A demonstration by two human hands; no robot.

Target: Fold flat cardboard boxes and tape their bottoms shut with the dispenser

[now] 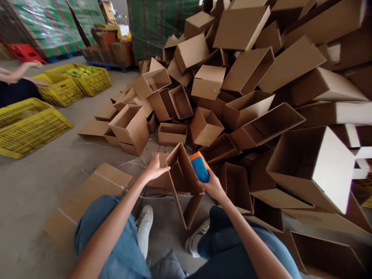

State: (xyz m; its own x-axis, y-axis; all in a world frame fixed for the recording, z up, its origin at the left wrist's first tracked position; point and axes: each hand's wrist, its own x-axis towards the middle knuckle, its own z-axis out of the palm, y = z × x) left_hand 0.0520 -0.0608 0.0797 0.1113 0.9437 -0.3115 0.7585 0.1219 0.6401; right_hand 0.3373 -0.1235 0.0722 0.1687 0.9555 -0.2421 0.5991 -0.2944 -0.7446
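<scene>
The left hand (155,169) is pressed flat on the side of a cardboard box (181,174), so that the box is held tilted, apparently with its open side toward the person. The right hand (213,186) is closed around a blue and orange block (200,167), which is held up just beside the box. The hands are apart, with the box between them. A big pile of boxes (247,77) lies at the right, and yellow crates (31,128) stand at the left.

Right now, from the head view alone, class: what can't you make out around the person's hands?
Head view:
Blue-and-orange object: lower part hidden by the right hand.
Cardboard box: inner corner hidden by its flaps and the left hand.
Produce in yellow crate: too small to identify.
Nearby person: cut off by the left edge.
</scene>
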